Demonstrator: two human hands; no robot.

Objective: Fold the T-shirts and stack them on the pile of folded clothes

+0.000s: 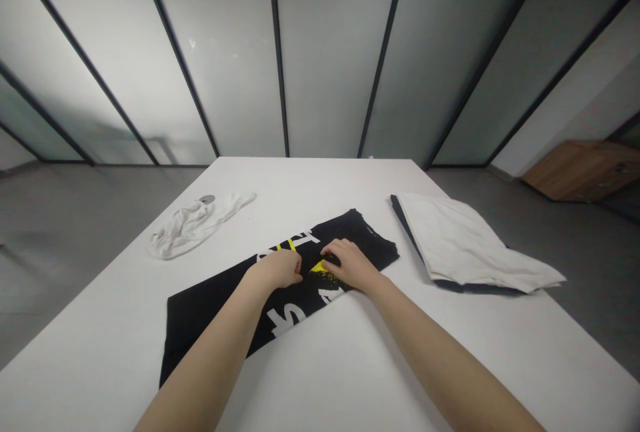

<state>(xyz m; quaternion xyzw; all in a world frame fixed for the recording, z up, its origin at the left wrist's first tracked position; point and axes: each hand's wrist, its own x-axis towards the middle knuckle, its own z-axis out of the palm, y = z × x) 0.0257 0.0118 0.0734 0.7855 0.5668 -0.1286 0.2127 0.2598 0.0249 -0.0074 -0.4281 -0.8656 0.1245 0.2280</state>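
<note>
From my remote place, I see the black cloth (307,295), printed in white and yellow, lying slanted on the table (300,392), from the lower left to just right of the centre of the frame. The left hand (283,269) has its fingers curled over the middle of it; the right hand (350,263) is bent just beside, thumb and forefinger a little apart. Whether either one pinches the fabric, I cannot tell. I judge this cloth light, soft and not fragile, but it seems folded and its layers could slide, so the end corners, all layers together, are the safer hold.
</note>
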